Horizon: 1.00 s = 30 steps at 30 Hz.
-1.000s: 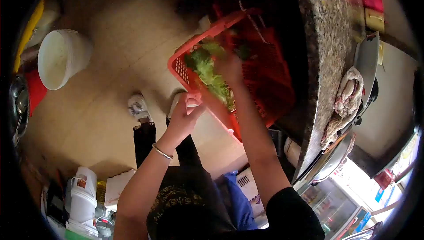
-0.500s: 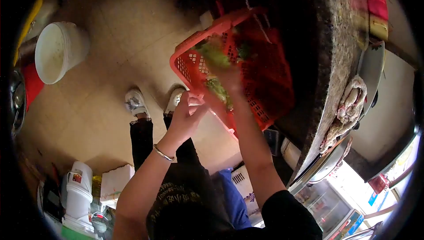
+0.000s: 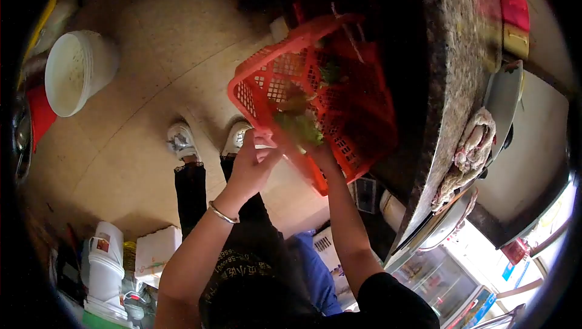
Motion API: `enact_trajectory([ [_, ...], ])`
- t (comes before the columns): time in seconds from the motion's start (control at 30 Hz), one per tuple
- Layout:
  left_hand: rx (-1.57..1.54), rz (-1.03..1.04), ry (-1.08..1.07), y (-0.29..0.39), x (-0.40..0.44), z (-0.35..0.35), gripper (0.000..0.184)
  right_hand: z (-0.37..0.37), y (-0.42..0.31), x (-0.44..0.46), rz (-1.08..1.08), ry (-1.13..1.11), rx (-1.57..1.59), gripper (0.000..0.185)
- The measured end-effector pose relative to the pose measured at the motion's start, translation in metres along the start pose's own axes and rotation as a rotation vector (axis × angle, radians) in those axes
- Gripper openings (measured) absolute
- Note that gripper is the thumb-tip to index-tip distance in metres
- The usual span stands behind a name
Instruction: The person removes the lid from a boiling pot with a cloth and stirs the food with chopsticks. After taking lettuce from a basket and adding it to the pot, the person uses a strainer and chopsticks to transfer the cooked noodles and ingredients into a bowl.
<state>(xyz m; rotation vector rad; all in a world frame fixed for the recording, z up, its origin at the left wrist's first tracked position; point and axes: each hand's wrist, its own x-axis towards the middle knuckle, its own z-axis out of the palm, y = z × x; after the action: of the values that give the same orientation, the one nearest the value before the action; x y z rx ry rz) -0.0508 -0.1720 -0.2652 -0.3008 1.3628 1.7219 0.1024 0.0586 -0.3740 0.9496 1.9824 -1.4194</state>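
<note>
A red plastic basket (image 3: 251, 65) with lattice sides is tilted in front of me, its opening facing me. My left hand (image 3: 253, 158) is closed on its near rim, the thumb and fingers at the edge. Reaching inside, my right hand (image 3: 319, 150) is closed on some leafy greens (image 3: 300, 128), which are blurred by motion. Its fingertips are mostly hidden behind the leaves. A darker green sprig (image 3: 330, 73) lies deeper in the basket. White string hangs at the basket's far side.
A speckled stone counter edge (image 3: 445, 86) runs along the right, with a twisted cloth (image 3: 476, 141) and pan on it. A white bucket (image 3: 70, 74) stands on the floor at left. Stacked white tubs (image 3: 106, 268) and a white box (image 3: 159, 256) are at lower left.
My right hand has drawn back toward the near rim with the greens, which were higher in the basket. My left hand keeps its place on the rim.
</note>
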Motion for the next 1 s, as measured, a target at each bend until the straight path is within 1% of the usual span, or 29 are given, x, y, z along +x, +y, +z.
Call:
enact_trajectory([
  [0.03,0.003,-0.003,-0.004,-0.001,0.001,-0.001,0.037,0.000,0.004,0.001,0.007,-0.077,-0.321,0.055],
  [0.07,-0.009,0.022,0.001,-0.003,0.002,-0.003,0.038,0.001,0.009,0.001,0.011,-0.076,-0.316,0.055],
  [0.13,-0.017,0.049,0.008,-0.002,0.002,-0.006,0.038,0.003,0.006,0.006,-0.067,-0.003,-0.268,0.048],
  [0.17,0.012,0.036,0.005,0.001,0.001,-0.006,0.038,0.003,0.001,0.007,-0.067,-0.003,-0.268,0.048],
  [0.23,0.039,0.023,0.008,0.000,0.000,-0.006,0.038,0.004,-0.016,0.004,0.048,-0.004,0.032,0.048],
  [0.27,0.003,0.020,-0.007,-0.004,0.000,-0.006,0.039,0.002,-0.031,0.004,0.049,-0.006,0.032,0.048],
  [0.33,-0.033,0.020,-0.024,-0.002,0.000,-0.003,0.040,-0.005,-0.055,0.005,0.284,-0.092,-0.018,0.049],
  [0.37,-0.027,0.028,-0.021,0.002,0.000,0.000,0.040,-0.006,-0.046,0.005,0.282,-0.089,-0.017,0.049],
  [0.43,-0.018,0.038,-0.017,0.008,0.000,0.006,0.041,-0.005,-0.030,0.004,-0.039,-0.093,0.209,0.050],
  [0.5,0.035,0.110,-0.030,0.010,0.003,0.009,0.043,-0.007,-0.025,0.005,-0.002,-0.117,0.248,0.050],
  [0.53,0.040,0.106,-0.030,0.008,0.004,0.009,0.043,-0.007,-0.025,0.003,0.039,-0.140,0.289,0.051],
  [0.6,-0.002,-0.030,-0.036,0.004,0.010,0.007,0.045,-0.010,-0.024,0.001,0.118,-0.181,0.365,0.052],
  [0.63,-0.001,-0.031,-0.037,0.004,0.010,0.007,0.045,-0.011,-0.023,0.001,0.158,-0.202,0.402,0.052],
  [0.7,0.059,0.064,-0.007,0.003,0.010,0.006,0.046,-0.011,-0.022,0.003,0.160,-0.191,0.415,0.054],
  [0.77,0.055,0.046,0.003,0.000,0.009,0.005,0.045,-0.006,-0.034,-0.001,0.165,-0.183,0.430,0.055],
  [0.83,0.047,0.028,0.007,-0.001,0.008,0.006,0.043,-0.002,-0.056,-0.011,0.151,-0.144,0.470,0.068],
  [0.87,0.026,0.036,0.015,0.001,0.008,0.007,0.042,-0.004,-0.051,-0.008,0.153,-0.142,0.471,0.068],
  [0.93,0.005,0.046,0.023,0.000,0.009,0.008,0.041,-0.006,-0.044,0.001,0.245,-0.227,0.406,0.071],
  [0.97,0.016,0.070,0.023,-0.003,0.010,0.008,0.041,-0.005,-0.042,0.001,0.245,-0.227,0.407,0.071],
  [1.0,0.027,0.094,0.022,-0.006,0.010,0.008,0.040,-0.002,-0.041,0.000,0.216,-0.126,0.290,0.061],
])
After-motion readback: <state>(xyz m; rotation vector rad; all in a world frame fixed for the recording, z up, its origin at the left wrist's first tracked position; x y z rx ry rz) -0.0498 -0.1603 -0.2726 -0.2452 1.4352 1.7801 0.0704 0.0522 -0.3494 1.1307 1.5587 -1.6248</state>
